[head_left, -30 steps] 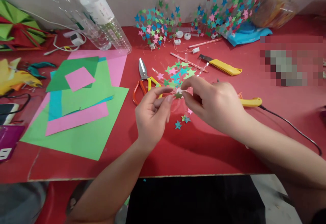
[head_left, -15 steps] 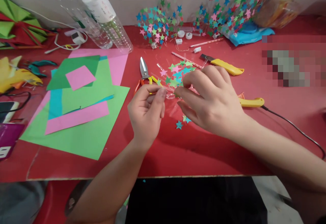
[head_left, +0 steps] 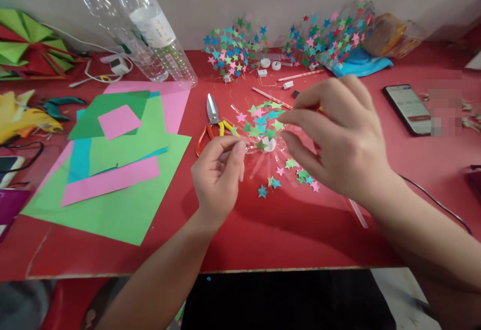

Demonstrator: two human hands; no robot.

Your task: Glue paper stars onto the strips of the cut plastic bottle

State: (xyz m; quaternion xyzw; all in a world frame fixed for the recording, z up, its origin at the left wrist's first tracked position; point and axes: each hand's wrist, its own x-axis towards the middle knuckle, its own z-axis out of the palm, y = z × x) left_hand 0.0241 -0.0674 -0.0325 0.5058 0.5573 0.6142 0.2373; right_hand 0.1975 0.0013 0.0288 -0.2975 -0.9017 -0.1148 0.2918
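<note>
My left hand [head_left: 220, 175] is closed in a pinch on the end of a thin clear plastic strip. That strip belongs to a piece with several clear strips [head_left: 259, 165] fanned out around a white centre [head_left: 269, 144]. A dark green paper star [head_left: 260, 145] sits on the held strip, just right of my fingertips. Raised to the right of the piece is my right hand [head_left: 338, 139], its thumb and forefinger apart with nothing visible between them. Small paper stars [head_left: 271, 133] in green, blue and pink lie over the strips and below them. Pliers [head_left: 213, 114] with red and yellow handles lie beside my left hand.
Coloured paper sheets [head_left: 161, 200] lie at left, with plastic bottles [head_left: 154, 34] behind. Two star-covered clear pieces [head_left: 235, 44] stand by the wall. A phone [head_left: 408, 109] lies at right, a black cord [head_left: 439, 200] nearer. The red table's front edge [head_left: 263, 271] runs before me.
My right hand has moved right, away from my left fingertips, and its fingers have parted. The green star on the strip now shows. My left hand keeps its pinch; the view has shifted slightly.
</note>
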